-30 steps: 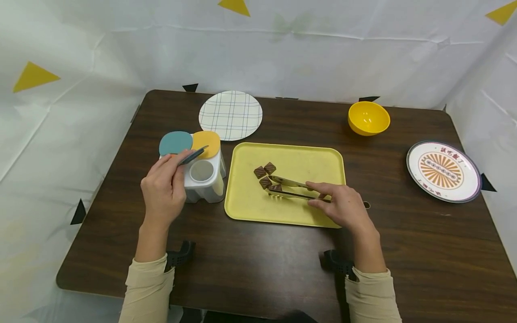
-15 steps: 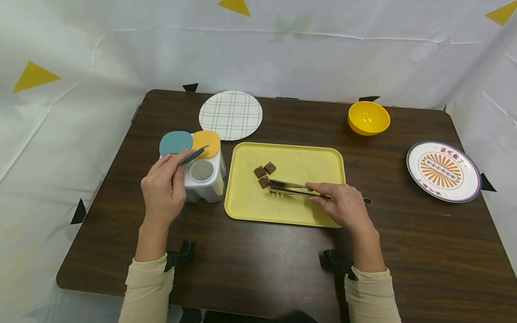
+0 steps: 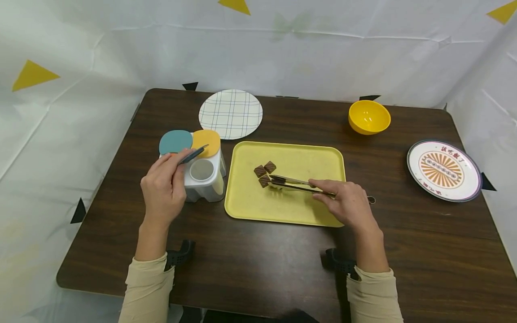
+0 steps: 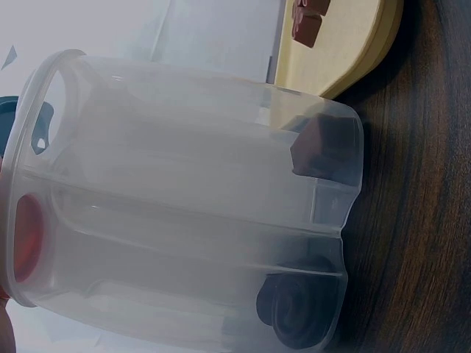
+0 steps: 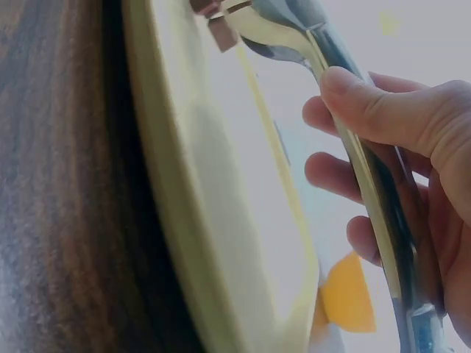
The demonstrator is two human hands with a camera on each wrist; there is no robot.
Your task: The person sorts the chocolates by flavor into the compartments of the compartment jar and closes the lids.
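My left hand [image 3: 163,190] pinches a raised dark blue lid [image 3: 192,154] of a translucent compartmented container [image 3: 206,193]. The round opening beneath it is uncovered. Through the wall, the left wrist view shows a brown chocolate [image 4: 327,149] and a dark swirled piece [image 4: 302,305] at the bottom of separate compartments. My right hand [image 3: 350,202] holds metal tongs [image 3: 300,183], thumb on one arm and fingers on the other. The tong tips are close together over the yellow tray [image 3: 311,211], beside several chocolates [image 3: 260,171]. A dark piece shows between the tips.
Teal [image 3: 175,142] and orange-yellow [image 3: 207,142] lids cover other compartments. Behind the container lies a checked plate [image 3: 231,114]. A yellow bowl [image 3: 369,117] stands at the back right, and a patterned plate [image 3: 443,171] lies at the far right.
The tongs have narrowed around one chocolate, then risen slightly with the right hand, which has shifted a little to the right. The left hand and raised lid stay still.
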